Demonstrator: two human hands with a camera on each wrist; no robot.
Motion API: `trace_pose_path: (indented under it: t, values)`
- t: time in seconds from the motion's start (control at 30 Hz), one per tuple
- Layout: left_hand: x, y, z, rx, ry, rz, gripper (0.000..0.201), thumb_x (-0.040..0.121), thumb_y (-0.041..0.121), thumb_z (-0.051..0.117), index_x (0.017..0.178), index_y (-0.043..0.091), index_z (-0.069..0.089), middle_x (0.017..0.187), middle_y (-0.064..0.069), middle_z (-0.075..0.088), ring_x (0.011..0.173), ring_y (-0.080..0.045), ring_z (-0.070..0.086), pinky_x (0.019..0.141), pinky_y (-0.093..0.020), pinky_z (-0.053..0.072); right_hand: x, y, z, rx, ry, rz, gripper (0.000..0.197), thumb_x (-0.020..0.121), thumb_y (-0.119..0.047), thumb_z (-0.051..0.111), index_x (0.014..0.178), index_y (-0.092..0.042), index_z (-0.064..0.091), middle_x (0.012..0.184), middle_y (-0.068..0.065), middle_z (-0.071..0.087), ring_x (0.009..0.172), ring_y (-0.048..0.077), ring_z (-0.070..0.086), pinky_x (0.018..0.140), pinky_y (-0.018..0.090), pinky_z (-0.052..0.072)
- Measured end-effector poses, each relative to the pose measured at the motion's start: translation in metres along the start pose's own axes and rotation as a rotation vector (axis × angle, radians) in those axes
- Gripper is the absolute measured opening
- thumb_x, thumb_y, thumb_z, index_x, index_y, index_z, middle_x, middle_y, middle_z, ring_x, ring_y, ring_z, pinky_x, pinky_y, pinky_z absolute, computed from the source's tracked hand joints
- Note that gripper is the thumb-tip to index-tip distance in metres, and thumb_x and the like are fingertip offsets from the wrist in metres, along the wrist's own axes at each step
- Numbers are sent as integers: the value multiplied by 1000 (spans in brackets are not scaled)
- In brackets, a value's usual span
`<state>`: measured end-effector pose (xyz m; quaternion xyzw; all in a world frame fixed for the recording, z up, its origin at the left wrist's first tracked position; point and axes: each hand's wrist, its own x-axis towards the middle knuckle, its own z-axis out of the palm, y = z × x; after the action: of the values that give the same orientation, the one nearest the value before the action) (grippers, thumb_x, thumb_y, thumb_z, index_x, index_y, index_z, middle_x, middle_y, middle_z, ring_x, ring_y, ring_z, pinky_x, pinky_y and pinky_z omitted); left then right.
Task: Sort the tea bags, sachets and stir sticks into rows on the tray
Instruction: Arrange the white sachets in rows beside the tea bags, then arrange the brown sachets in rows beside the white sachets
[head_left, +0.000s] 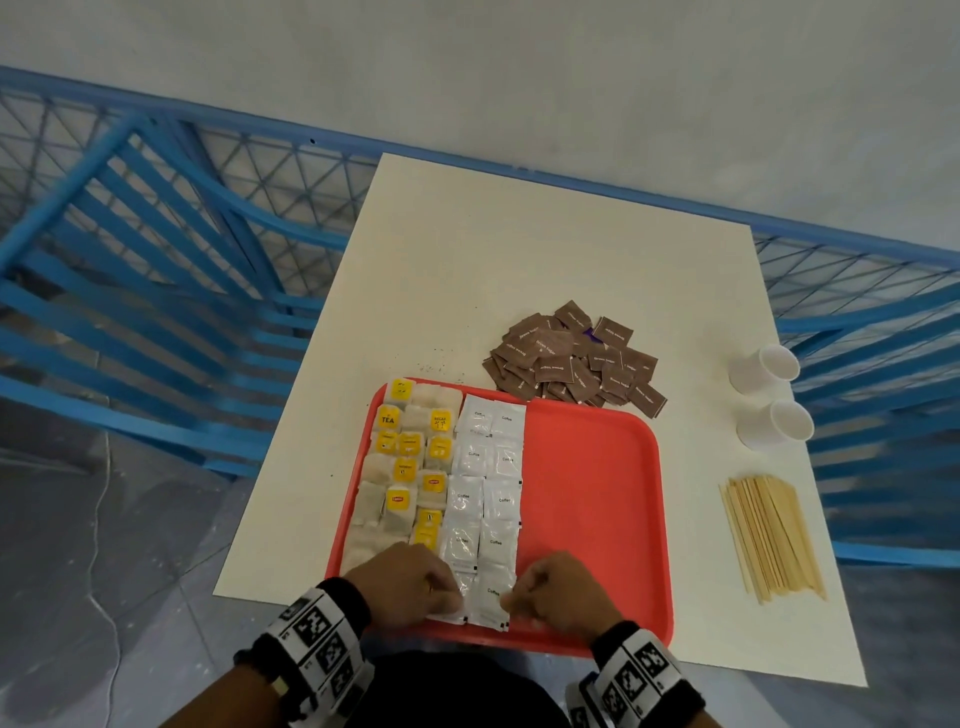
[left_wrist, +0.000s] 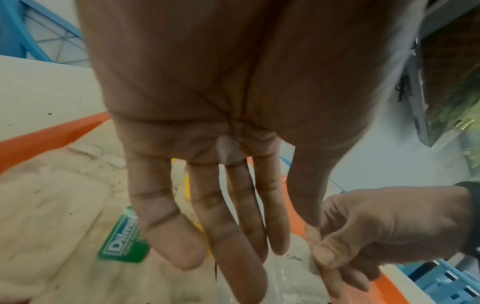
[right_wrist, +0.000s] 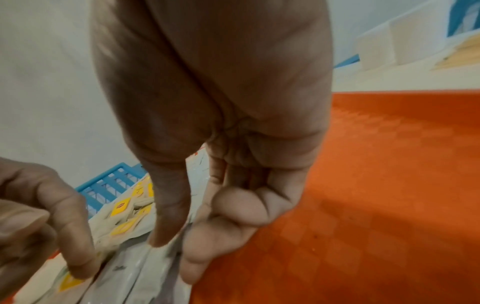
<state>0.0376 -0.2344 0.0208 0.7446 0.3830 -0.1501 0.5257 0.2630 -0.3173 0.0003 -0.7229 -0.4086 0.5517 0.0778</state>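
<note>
A red tray (head_left: 592, 493) lies at the table's near edge. Tea bags (head_left: 410, 467) with yellow tags fill its left columns. White coffee sachets (head_left: 488, 478) sit beside them in two columns. Both hands meet at the nearest white sachet (head_left: 491, 597). My left hand (head_left: 452, 605) presses fairly straight fingers (left_wrist: 246, 267) onto the sachets' left side. My right hand (head_left: 511, 603) pinches the sachet's (right_wrist: 135, 277) right edge between thumb and forefinger (right_wrist: 179, 255). Brown sugar sachets (head_left: 571, 358) lie heaped just beyond the tray. Wooden stir sticks (head_left: 769, 535) lie bundled on the table to the right.
Two white paper cups (head_left: 763, 366) (head_left: 776, 423) lie on their sides near the right edge of the cream table (head_left: 493, 249). The tray's right half is bare red plastic. Blue slatted frames (head_left: 156, 249) surround the table on the left and right.
</note>
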Motion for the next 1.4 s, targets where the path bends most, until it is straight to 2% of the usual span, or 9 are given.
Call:
trace_pose_path:
  t: [0.37, 0.5, 0.63, 0.8, 0.9, 1.07, 1.17, 1.3, 1.4]
  values:
    - [8, 1, 10, 54, 36, -22, 28, 93, 39, 65, 115, 23, 73, 117, 8, 71, 102, -5, 61, 90, -20, 46, 0, -14, 3, -279, 187, -139, 30, 78, -29, 75, 68, -30, 48, 71, -10, 56, 64, 2, 49, 57, 17, 37]
    - [8, 1, 11, 17, 91, 0, 25, 93, 36, 65, 112, 23, 74, 114, 10, 72, 99, -3, 63, 86, -17, 47, -1, -16, -2, -277, 226, -145, 22, 79, -31, 72, 71, -28, 52, 74, -9, 59, 68, 9, 52, 59, 23, 40]
    - [10, 7, 6, -144, 190, 31, 13, 93, 25, 66, 93, 14, 74, 89, 5, 71, 63, 4, 62, 66, -17, 51, 1, -21, -29, -247, 283, -209, 9, 85, -25, 67, 77, -21, 64, 75, -9, 65, 65, 3, 51, 65, 22, 44]
    - [12, 14, -4, -217, 350, -13, 32, 93, 32, 67, 65, 22, 56, 67, 2, 66, 60, -2, 62, 60, -16, 49, 19, -24, -71, -321, 272, -154, 21, 87, -21, 62, 68, -26, 55, 80, -5, 68, 75, 12, 61, 69, 23, 49]
    - [7, 23, -10, -308, 437, -14, 30, 93, 29, 68, 66, 21, 59, 67, 3, 69, 59, -5, 64, 59, -17, 49, 45, -48, -110, -352, 409, -158, 19, 88, -17, 54, 72, -18, 64, 86, 1, 71, 80, 19, 65, 77, 36, 55]
    - [-2, 38, -29, -507, 590, -18, 36, 92, 29, 67, 73, -1, 60, 58, -9, 66, 48, -13, 58, 53, -26, 50, 103, -105, -175, -400, 545, -214, 17, 89, -18, 52, 77, -12, 63, 88, 7, 69, 80, 26, 64, 73, 36, 56]
    - [-4, 50, -45, -478, 662, -38, 42, 90, 43, 64, 63, 11, 58, 52, -5, 62, 45, -10, 54, 52, -21, 48, 134, -123, -199, -462, 452, -214, 11, 87, -22, 64, 87, -12, 63, 92, 3, 65, 90, 24, 63, 76, 32, 52]
    - [11, 61, -74, -412, 706, 21, 34, 91, 35, 67, 63, 19, 56, 57, -6, 61, 51, -6, 53, 56, -20, 46, 174, -134, -206, -481, 390, -240, 44, 81, -39, 74, 113, -12, 60, 114, 1, 61, 104, 23, 58, 89, 33, 48]
    - [42, 63, -107, -205, 762, 29, 31, 89, 37, 69, 64, 24, 56, 55, 2, 59, 52, -5, 51, 54, -15, 37, 198, -134, -199, -613, 383, -255, 41, 81, -36, 74, 110, -9, 61, 114, 10, 63, 107, 28, 60, 90, 37, 49]
